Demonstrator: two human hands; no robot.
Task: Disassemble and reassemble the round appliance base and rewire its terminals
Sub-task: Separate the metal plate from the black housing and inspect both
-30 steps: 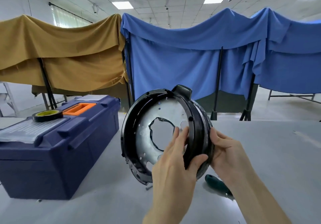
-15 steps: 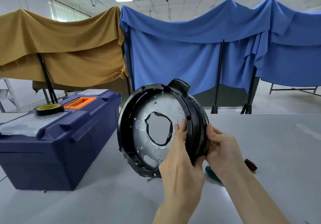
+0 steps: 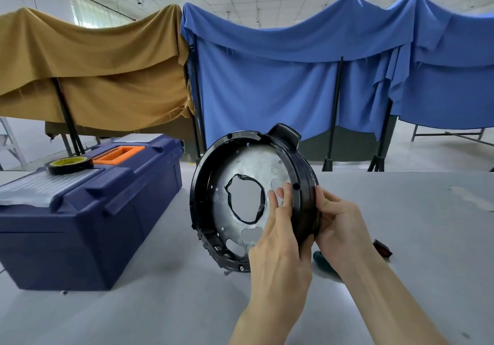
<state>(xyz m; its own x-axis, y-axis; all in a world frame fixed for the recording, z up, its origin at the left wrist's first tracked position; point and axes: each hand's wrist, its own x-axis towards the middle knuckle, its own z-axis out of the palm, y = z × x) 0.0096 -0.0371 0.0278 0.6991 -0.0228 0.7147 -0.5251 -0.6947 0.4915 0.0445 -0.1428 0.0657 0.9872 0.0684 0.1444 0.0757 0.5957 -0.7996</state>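
The round appliance base (image 3: 235,173), a black plastic ring around a silver metal plate with a taped centre hole, stands upright on its edge above the grey table (image 3: 401,211). My left hand (image 3: 280,240) grips its right rim, fingers lying on the metal plate inside and thumb on the outer wall. My right hand (image 3: 339,224) grips the same rim from the outer side. No wires or terminals show.
A dark blue toolbox (image 3: 88,211) with an orange handle stands at the left, a tape roll (image 3: 68,164) on its lid. A green-handled tool (image 3: 320,257) lies behind my right wrist, a small dark red part (image 3: 382,248) to its right. Cloth-draped frames stand behind.
The base has tilted a little more upright and shifted in view as my head moved. My left fingers slid slightly along the plate; both hands keep their hold.
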